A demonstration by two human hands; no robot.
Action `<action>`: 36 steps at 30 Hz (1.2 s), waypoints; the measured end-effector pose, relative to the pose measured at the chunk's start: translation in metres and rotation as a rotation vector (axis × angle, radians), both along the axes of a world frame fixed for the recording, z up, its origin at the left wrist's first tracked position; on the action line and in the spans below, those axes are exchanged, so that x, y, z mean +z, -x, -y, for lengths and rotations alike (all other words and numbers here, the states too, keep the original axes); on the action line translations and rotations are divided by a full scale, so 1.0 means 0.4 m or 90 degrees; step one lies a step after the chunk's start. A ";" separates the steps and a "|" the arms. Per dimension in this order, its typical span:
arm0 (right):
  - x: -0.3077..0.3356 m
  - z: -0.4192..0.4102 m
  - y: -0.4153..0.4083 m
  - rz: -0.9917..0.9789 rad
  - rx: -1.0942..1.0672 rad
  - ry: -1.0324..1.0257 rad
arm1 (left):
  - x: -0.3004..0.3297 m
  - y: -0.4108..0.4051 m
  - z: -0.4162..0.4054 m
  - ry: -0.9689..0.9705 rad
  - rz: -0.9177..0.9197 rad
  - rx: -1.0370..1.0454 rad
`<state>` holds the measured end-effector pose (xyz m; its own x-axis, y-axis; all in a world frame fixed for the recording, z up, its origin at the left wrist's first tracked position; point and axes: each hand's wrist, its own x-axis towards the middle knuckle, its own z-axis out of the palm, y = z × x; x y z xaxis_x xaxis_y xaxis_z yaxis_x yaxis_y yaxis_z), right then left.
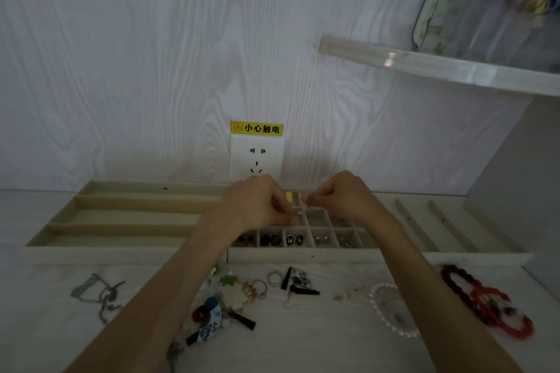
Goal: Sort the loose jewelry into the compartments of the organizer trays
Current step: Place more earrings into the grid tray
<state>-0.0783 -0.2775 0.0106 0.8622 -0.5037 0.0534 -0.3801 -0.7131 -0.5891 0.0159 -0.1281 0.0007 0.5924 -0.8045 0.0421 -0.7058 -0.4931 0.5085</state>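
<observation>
- A silver chain (100,297) lies loose at the bench's left, near the long-slot tray (121,218).
- The left hand (257,206) hovers over the small-cell tray (303,254), its grip narrowed to a pinch on something tiny, too small to name.
- The right hand (342,194), just beside it, pinches likewise; an open cell lies directly beneath both.
- Pearl bracelet (391,309) and red bracelets (488,303) wait unsorted on the right.

Two hands, the left hand (257,206) and the right hand (339,197), two beige organizer trays, one with long slots (121,215) and one with small compartments (330,239), one wall socket (257,157), one yellow warning label (257,128), one pearl bracelet (391,309), one glass shelf (439,68).
</observation>
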 end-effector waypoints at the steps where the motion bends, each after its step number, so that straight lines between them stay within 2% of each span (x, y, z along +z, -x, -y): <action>1: -0.001 -0.001 0.000 0.009 0.003 -0.003 | 0.002 0.000 -0.001 -0.015 0.008 -0.009; 6: -0.006 -0.007 -0.001 0.037 0.005 -0.008 | 0.007 0.004 -0.002 -0.065 0.034 -0.038; 16: 0.005 -0.037 -0.006 0.032 0.000 0.005 | 0.019 -0.030 -0.021 0.019 -0.003 0.026; 24: -0.013 -0.058 -0.007 -0.060 -0.015 0.092 | 0.017 -0.035 -0.017 0.008 -0.012 0.002; 30: 0.052 -0.043 0.012 -0.223 0.088 0.107 | 0.017 -0.028 -0.014 -0.032 -0.005 -0.050; 36: 0.085 -0.051 0.037 -0.297 0.144 0.202 | 0.017 0.013 -0.003 -0.159 0.143 -0.093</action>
